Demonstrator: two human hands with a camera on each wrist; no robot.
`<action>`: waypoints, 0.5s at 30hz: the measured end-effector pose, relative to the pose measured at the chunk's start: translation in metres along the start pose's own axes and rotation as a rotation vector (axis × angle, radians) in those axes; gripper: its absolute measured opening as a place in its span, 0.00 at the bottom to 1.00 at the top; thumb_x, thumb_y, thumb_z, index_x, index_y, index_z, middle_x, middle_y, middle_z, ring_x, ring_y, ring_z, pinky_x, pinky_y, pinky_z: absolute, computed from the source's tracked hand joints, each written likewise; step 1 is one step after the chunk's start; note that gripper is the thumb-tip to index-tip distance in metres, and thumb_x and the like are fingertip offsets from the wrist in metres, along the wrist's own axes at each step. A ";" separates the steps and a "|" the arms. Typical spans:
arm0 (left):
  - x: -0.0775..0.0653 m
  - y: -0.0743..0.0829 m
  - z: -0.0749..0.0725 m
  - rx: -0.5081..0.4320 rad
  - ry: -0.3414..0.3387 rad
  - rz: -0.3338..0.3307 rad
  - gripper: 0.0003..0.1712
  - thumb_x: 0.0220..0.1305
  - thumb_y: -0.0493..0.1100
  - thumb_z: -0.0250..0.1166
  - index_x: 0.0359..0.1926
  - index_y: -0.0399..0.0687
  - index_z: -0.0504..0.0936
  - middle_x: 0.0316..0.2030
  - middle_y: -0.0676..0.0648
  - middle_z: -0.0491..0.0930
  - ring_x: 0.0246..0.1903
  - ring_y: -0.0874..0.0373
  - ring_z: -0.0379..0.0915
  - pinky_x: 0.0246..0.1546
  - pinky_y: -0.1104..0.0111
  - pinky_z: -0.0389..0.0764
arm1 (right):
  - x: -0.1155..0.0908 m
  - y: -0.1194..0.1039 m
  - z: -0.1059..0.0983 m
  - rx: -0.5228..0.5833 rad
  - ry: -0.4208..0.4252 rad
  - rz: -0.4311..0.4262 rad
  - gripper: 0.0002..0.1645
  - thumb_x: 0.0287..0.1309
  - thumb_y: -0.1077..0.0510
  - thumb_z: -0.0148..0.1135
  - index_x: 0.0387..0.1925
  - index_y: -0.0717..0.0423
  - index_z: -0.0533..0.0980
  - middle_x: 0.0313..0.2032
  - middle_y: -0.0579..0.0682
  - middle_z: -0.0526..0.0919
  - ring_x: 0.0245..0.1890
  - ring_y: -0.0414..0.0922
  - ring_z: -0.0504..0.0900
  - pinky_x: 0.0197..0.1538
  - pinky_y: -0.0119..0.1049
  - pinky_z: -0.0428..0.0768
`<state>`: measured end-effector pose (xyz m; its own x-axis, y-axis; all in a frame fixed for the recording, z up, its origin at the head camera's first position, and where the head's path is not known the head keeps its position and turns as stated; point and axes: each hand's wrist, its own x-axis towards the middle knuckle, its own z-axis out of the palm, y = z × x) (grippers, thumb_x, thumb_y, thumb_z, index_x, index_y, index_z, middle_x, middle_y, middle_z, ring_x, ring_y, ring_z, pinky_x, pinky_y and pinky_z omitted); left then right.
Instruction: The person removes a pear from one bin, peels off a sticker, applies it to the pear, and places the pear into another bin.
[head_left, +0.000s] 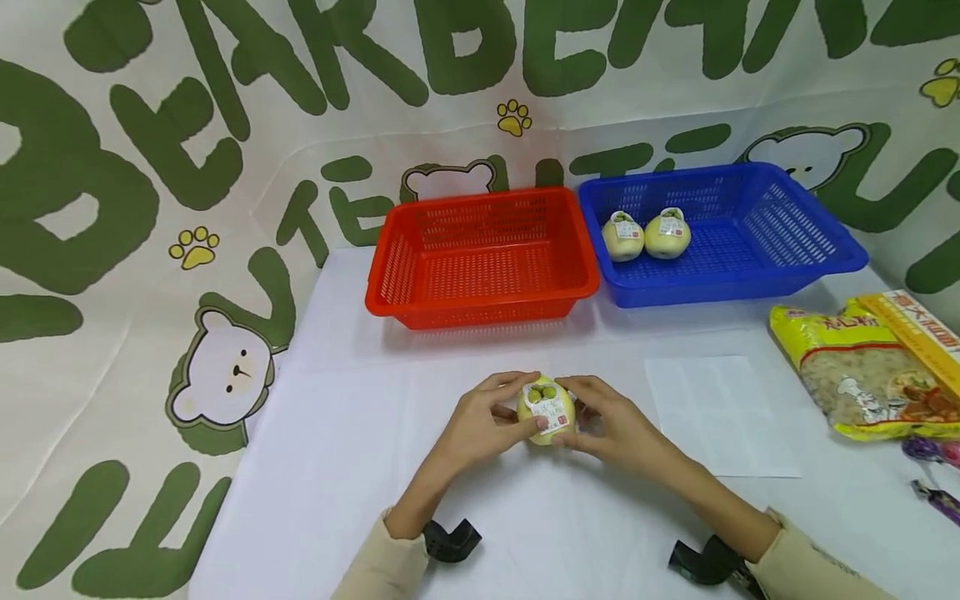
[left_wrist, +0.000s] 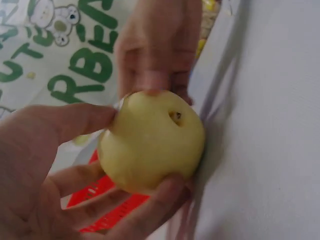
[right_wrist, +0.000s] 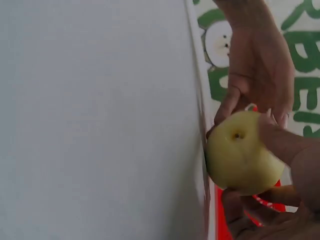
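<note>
Between both hands is a round, pale yellow pear (head_left: 546,410) with a white label on its upper side. My left hand (head_left: 486,421) holds it from the left, and my right hand (head_left: 613,417) grips its right side, thumbs near the label. In the left wrist view the pear (left_wrist: 150,142) shows a small dark hollow, with left-hand fingers curled below it. The right wrist view shows the pear (right_wrist: 245,155) with the right thumb across its side. Two similar labelled pears (head_left: 647,236) sit in the left part of the blue basket (head_left: 720,293).
A red basket (head_left: 480,315) stands behind the hands, beside the blue one. A white sheet (head_left: 723,417) lies right of the hands. Farther right are a yellow food bag (head_left: 870,375), an orange-yellow box (head_left: 918,337) and small purple-wrapped items (head_left: 937,500). Printed cloth (head_left: 300,133) hangs behind the table.
</note>
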<state>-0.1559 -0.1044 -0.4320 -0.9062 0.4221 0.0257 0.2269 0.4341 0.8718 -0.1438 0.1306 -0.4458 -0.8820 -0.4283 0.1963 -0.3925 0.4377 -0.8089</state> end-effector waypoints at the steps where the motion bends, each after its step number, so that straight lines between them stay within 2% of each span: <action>1: -0.001 0.000 0.000 0.002 -0.005 0.009 0.34 0.61 0.52 0.72 0.68 0.62 0.75 0.63 0.59 0.71 0.35 0.62 0.83 0.38 0.69 0.83 | -0.001 0.000 0.000 -0.002 -0.011 -0.013 0.40 0.55 0.51 0.75 0.67 0.58 0.71 0.58 0.51 0.75 0.42 0.43 0.78 0.45 0.36 0.82; 4: 0.000 0.000 0.000 0.014 -0.009 0.034 0.35 0.63 0.53 0.70 0.70 0.60 0.72 0.64 0.57 0.71 0.36 0.62 0.83 0.41 0.69 0.82 | -0.001 -0.003 -0.003 0.020 -0.038 0.024 0.41 0.57 0.46 0.73 0.69 0.53 0.69 0.61 0.49 0.75 0.40 0.42 0.79 0.42 0.35 0.82; 9: 0.006 -0.004 0.006 0.054 0.004 0.069 0.35 0.65 0.58 0.66 0.71 0.58 0.71 0.63 0.55 0.73 0.40 0.63 0.81 0.44 0.68 0.81 | 0.006 -0.006 -0.009 0.048 -0.021 0.115 0.34 0.64 0.44 0.66 0.67 0.51 0.72 0.56 0.49 0.79 0.30 0.42 0.82 0.30 0.34 0.80; 12: 0.008 -0.002 0.009 0.011 0.035 0.029 0.30 0.64 0.58 0.67 0.65 0.58 0.77 0.58 0.55 0.77 0.40 0.62 0.81 0.41 0.65 0.82 | 0.010 -0.007 -0.006 0.052 0.014 0.149 0.32 0.65 0.43 0.65 0.65 0.53 0.75 0.46 0.49 0.81 0.25 0.43 0.79 0.25 0.33 0.77; 15: 0.007 0.002 0.011 -0.059 0.083 -0.055 0.25 0.60 0.59 0.70 0.56 0.58 0.83 0.52 0.56 0.80 0.39 0.60 0.83 0.39 0.63 0.82 | 0.011 -0.006 -0.002 0.068 0.038 0.204 0.30 0.66 0.43 0.64 0.63 0.53 0.76 0.31 0.47 0.80 0.22 0.43 0.76 0.22 0.32 0.73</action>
<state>-0.1581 -0.0913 -0.4359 -0.9436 0.3307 0.0156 0.1573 0.4063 0.9001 -0.1515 0.1252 -0.4382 -0.9512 -0.3054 0.0448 -0.1877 0.4570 -0.8694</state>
